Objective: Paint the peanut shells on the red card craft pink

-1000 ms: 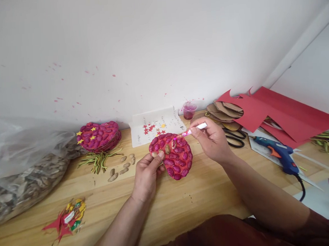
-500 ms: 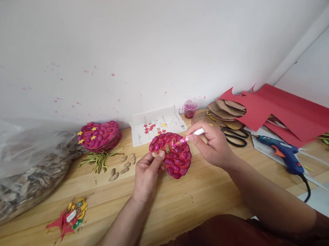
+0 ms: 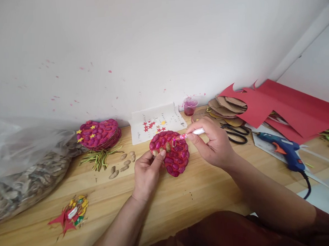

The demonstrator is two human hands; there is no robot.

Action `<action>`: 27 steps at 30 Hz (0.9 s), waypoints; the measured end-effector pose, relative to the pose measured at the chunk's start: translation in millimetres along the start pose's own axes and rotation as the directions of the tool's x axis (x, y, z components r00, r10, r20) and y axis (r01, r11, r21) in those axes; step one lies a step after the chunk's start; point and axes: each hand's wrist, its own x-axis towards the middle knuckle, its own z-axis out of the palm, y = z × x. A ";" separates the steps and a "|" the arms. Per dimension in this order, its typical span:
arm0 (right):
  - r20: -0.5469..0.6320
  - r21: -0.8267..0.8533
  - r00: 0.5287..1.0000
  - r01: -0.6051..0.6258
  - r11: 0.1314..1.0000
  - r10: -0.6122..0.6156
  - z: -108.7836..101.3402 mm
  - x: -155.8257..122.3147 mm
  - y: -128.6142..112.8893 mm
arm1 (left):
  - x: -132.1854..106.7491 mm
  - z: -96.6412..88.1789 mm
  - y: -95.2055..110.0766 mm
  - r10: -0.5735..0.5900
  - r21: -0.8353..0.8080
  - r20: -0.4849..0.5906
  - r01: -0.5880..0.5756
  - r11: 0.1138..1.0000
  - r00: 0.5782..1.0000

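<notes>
My left hand [image 3: 148, 173] grips the lower left edge of a heart-shaped piece [image 3: 175, 160] covered in peanut shells, its thumb on the face. Most of the shells are painted magenta; a few near my thumb are bare tan. In my right hand [image 3: 211, 142] is a white-handled paintbrush [image 3: 197, 132], pinched between thumb and fingers. Its pink-stained tip touches a shell on the upper part of the piece. Behind it, a clear plastic cup [image 3: 190, 107] of magenta paint stands against the wall.
Loose peanuts [image 3: 124, 164] and a stack of painted hearts [image 3: 100, 136] lie left. A bag of shells [image 3: 31, 183] fills the far left. White paper [image 3: 138, 126] bears small stars. Right are cardboard pieces [image 3: 227, 106], scissors [image 3: 235, 134], red paper [image 3: 300, 109] and a blue glue gun [image 3: 287, 150].
The brush tip has moved slightly up and right over the piece, and a shell under it shows more magenta. My left hand keeps its hold. The camera view has shifted a little.
</notes>
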 end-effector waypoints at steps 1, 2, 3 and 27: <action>0.009 -0.009 1.000 0.016 1.000 -0.016 -0.1 0.4 -2.1 | -0.3 -0.4 -0.5 0.012 0.006 0.000 -0.012 1.000 1.000; 0.018 -0.011 0.999 0.033 0.999 -0.033 -0.1 0.6 -4.0 | -0.4 -0.7 -0.9 0.020 0.008 0.001 -0.020 1.000 1.000; 0.029 -0.008 0.998 0.053 0.999 -0.053 0.0 0.8 -5.6 | -0.5 -0.9 -1.1 0.023 0.009 0.002 -0.023 1.000 1.000; -0.030 -0.073 0.999 0.021 0.997 -0.023 -3.8 -0.3 -0.1 | -1.9 1.8 5.3 -0.002 -0.016 -0.022 0.001 1.000 1.000</action>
